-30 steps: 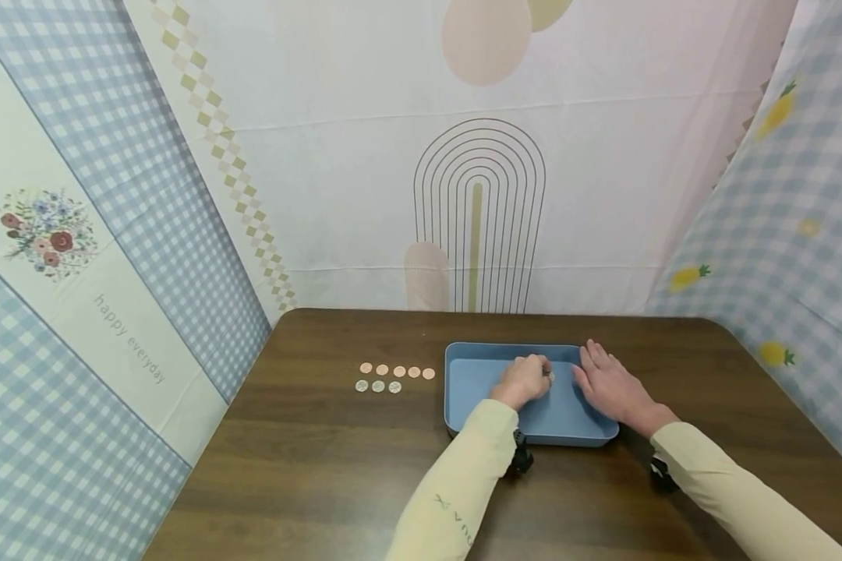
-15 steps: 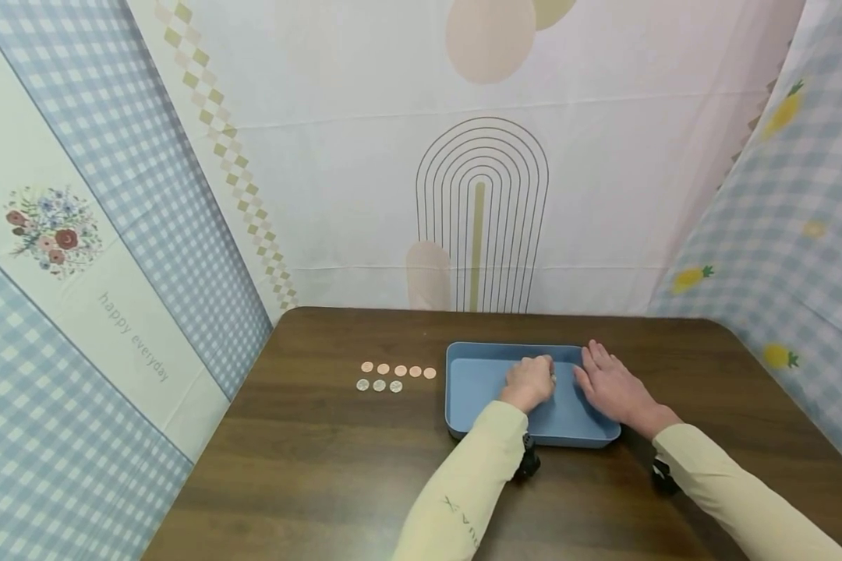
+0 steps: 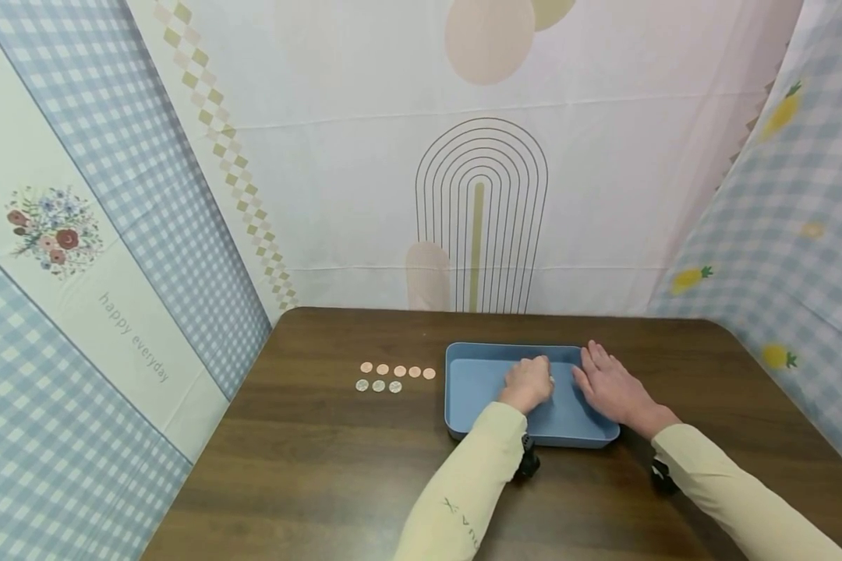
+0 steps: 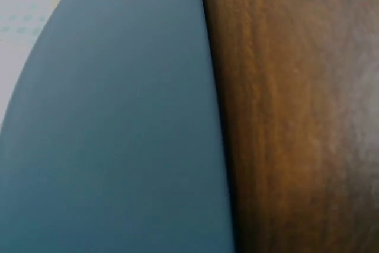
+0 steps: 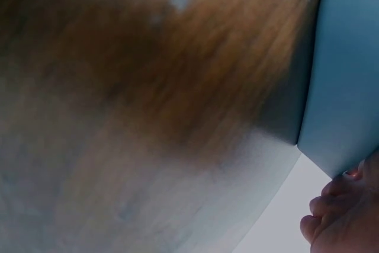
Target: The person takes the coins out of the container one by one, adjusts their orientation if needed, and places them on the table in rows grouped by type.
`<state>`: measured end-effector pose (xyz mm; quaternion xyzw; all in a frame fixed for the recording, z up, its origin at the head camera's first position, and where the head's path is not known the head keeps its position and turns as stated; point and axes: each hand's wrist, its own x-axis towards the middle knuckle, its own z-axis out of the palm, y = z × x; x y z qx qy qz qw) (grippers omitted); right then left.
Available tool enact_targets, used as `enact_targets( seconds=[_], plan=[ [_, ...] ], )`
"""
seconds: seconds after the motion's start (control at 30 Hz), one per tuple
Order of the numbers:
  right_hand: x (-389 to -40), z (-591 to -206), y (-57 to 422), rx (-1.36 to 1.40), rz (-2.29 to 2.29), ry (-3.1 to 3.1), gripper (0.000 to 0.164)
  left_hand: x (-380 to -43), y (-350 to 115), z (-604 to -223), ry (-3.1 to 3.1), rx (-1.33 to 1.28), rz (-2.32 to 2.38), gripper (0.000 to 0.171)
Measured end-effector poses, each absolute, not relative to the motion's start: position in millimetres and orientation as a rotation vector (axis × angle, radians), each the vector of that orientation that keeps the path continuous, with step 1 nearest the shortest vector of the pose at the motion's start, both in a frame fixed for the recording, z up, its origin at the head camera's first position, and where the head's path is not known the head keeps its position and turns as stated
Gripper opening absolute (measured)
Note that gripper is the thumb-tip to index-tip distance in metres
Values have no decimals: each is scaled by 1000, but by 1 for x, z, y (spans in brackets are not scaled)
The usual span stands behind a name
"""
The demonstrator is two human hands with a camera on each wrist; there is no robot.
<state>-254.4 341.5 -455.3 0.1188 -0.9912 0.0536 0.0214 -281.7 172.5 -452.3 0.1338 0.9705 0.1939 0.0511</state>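
My left hand (image 3: 527,382) reaches down into a shallow blue tray (image 3: 473,389), its fingers curled in. At its right side a sliver of a small silvery coin (image 3: 551,379) shows at the fingertips; the rest is hidden by the hand. The right hand (image 3: 612,387) lies with straight fingers on the tray's right rim. In the right wrist view, fingertips (image 5: 323,208) of that hand reach over the tray's edge (image 5: 349,57). Only the tray's outer wall (image 4: 130,122) and tabletop show in the left wrist view.
Left of the tray, several copper coins (image 3: 400,372) lie in a row on the brown wooden table (image 3: 309,467). Three silver coins (image 3: 378,386) form a shorter row in front of them. Patterned cloths (image 3: 337,171) hang behind and along both sides.
My left hand has shifted slightly right and settled inside the tray, and the coin at its fingertips shows less. The right hand and the coin rows stay put.
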Motion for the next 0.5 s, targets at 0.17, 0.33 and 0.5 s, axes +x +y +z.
enact_targets(
  seconds=[0.17,0.33,0.5],
  plan=[
    [-254,-456,341,365,156,-3073,63,-281,174,-454,2942,346,592,29],
    [-255,-456,341,374,152,-3066,63,-280,175,-454,2948,296,614,37],
    [-256,-456,342,378,150,-3068,64,-278,175,-453,2952,283,633,40]
  ],
)
